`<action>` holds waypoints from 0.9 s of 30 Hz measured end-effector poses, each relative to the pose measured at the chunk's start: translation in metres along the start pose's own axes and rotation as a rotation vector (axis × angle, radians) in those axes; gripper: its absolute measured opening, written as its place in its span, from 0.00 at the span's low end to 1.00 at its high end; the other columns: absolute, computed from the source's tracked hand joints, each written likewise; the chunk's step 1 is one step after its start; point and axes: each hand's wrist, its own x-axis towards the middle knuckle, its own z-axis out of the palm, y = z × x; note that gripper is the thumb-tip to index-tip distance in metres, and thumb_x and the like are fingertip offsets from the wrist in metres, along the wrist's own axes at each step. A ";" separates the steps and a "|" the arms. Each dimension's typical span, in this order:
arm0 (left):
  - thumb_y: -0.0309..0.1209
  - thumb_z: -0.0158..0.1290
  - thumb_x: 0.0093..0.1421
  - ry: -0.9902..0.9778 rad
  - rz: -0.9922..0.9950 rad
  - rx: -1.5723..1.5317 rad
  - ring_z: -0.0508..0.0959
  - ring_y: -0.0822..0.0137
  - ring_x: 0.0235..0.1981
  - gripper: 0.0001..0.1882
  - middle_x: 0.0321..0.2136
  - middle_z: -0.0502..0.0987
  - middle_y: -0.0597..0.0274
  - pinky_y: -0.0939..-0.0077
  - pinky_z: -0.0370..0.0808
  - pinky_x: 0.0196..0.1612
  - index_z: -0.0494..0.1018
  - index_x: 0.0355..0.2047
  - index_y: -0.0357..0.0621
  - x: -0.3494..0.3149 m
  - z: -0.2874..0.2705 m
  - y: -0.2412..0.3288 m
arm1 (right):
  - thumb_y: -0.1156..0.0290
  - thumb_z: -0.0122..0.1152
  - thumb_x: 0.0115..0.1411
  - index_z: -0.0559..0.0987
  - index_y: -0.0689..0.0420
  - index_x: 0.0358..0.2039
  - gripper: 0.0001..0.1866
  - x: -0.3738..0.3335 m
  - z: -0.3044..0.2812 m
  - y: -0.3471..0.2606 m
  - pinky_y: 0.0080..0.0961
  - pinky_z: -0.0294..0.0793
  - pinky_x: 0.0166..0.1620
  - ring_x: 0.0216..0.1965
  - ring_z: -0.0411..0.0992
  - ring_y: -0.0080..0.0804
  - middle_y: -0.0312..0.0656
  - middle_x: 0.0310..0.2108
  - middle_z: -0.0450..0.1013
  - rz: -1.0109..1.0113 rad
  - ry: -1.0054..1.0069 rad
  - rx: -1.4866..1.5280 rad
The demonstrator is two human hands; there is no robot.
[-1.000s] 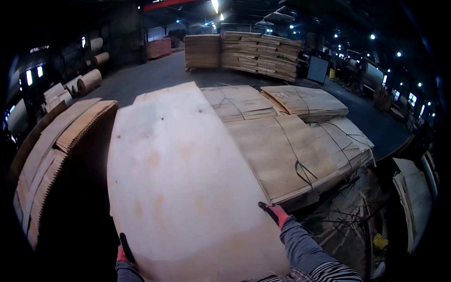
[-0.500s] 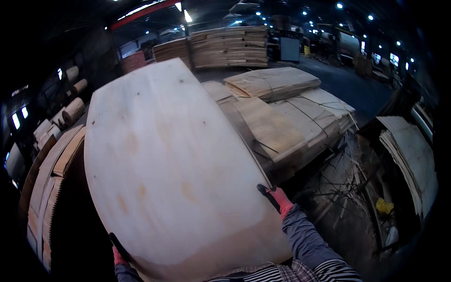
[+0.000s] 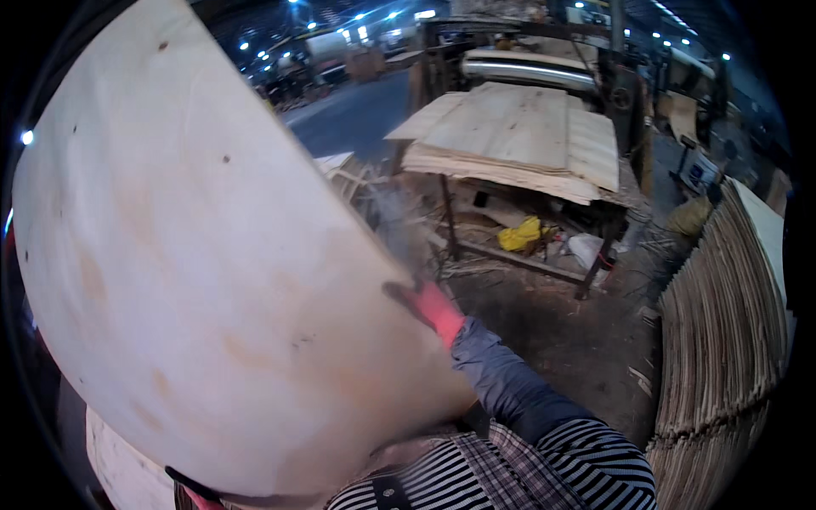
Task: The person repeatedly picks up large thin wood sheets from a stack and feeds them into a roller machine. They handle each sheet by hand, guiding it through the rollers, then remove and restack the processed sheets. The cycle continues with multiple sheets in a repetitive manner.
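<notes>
A large pale plywood sheet (image 3: 195, 246) with brownish stains and a few knots fills the left and middle of the view, tilted up from my waist. My right hand (image 3: 433, 308), in a pink glove with dark fingers, grips the sheet's right edge, slightly blurred. At the lower left my left hand (image 3: 197, 493), gloved the same way, holds the near left edge; only part of it shows. The sheet's near edge rests close against my striped and checked clothing.
A metal-framed table bears stacked veneer sheets (image 3: 510, 127), with a roller machine (image 3: 529, 72) behind. Beneath lie a yellow bag (image 3: 520, 234), a white bag (image 3: 586, 251) and wood scraps. A tall veneer stack (image 3: 722, 331) stands at right. Another pale board (image 3: 127, 463) shows lower left.
My view has swung right, bringing the table, the roller machine and the tall stack into sight. The sheet has turned along with me, still in both hands.
</notes>
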 end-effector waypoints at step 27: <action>0.50 0.33 0.61 -1.432 0.205 -0.321 0.71 0.66 0.41 0.30 0.42 0.69 0.58 0.74 0.67 0.45 0.63 0.48 0.33 0.028 1.127 0.180 | 0.50 0.42 0.57 0.74 0.67 0.27 0.28 0.356 -0.469 0.180 0.32 0.65 0.29 0.25 0.69 0.35 0.47 0.22 0.72 0.270 1.190 -0.139</action>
